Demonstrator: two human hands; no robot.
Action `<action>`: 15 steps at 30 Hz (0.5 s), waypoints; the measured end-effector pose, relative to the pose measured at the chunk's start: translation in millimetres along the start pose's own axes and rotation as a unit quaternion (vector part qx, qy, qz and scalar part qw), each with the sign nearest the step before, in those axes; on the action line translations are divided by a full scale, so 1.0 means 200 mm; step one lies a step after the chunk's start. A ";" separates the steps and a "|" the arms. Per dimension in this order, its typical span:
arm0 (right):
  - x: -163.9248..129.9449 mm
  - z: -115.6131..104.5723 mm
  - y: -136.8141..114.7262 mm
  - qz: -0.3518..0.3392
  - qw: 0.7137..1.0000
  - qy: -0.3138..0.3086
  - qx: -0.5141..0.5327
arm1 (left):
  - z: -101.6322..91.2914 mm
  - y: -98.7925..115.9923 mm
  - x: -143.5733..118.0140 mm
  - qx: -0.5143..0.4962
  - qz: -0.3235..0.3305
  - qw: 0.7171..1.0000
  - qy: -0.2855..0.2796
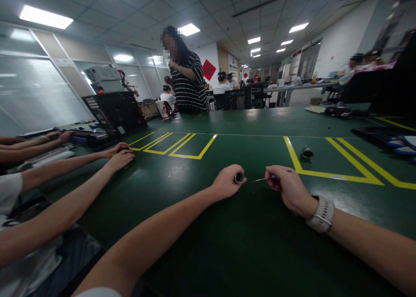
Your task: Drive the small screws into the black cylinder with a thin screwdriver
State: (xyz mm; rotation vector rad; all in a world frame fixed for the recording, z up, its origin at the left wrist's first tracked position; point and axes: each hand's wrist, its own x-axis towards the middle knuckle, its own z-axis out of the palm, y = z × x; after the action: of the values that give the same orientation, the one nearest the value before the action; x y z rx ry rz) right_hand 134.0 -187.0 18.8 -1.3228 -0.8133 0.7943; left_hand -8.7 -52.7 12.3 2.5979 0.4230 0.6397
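Observation:
My left hand (pixel 227 182) is closed around a small round metal part (pixel 238 177), whose open, hollow end faces me. Just to its right, my right hand (pixel 286 182) pinches a thin-shafted metal tool (pixel 259 180) with a dark handle. The shaft points left toward the round part, and a gap separates the two; its exact kind is too small to make out. A tiny dark piece (pixel 253 193) lies on the green tabletop (pixel 208 236) between my hands. Beyond my right hand, another metal part (pixel 306 153) sits inside a yellow taped outline (pixel 334 176).
Another person's hands (pixel 120 156) work on the table at left. A black open case with electronics (pixel 113 115) stands behind them, beside a paper cup (pixel 161 109). A person in a striped top (pixel 191 86) stands across the table. Dark tools (pixel 341 111) lie at far right.

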 end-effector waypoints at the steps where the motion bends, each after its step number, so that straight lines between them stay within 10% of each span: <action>1: 0.00 0.00 0.00 -0.006 1.000 0.005 -0.007 | 0.00 0.00 0.00 -0.002 -0.010 1.000 0.016; 9: -0.03 0.09 -0.01 -0.005 0.984 -0.028 -0.174 | 0.00 -0.02 0.00 -0.010 -0.127 0.974 0.190; 15: -0.06 0.13 -0.03 0.020 0.988 -0.054 -0.143 | 0.00 -0.02 0.00 0.012 -0.171 0.964 0.205</action>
State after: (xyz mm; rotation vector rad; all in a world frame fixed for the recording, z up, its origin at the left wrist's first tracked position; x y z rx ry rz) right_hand 105.5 -185.3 25.6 -1.5647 -1.0186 0.8072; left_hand -9.1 -50.0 11.0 2.3215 0.9880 1.0473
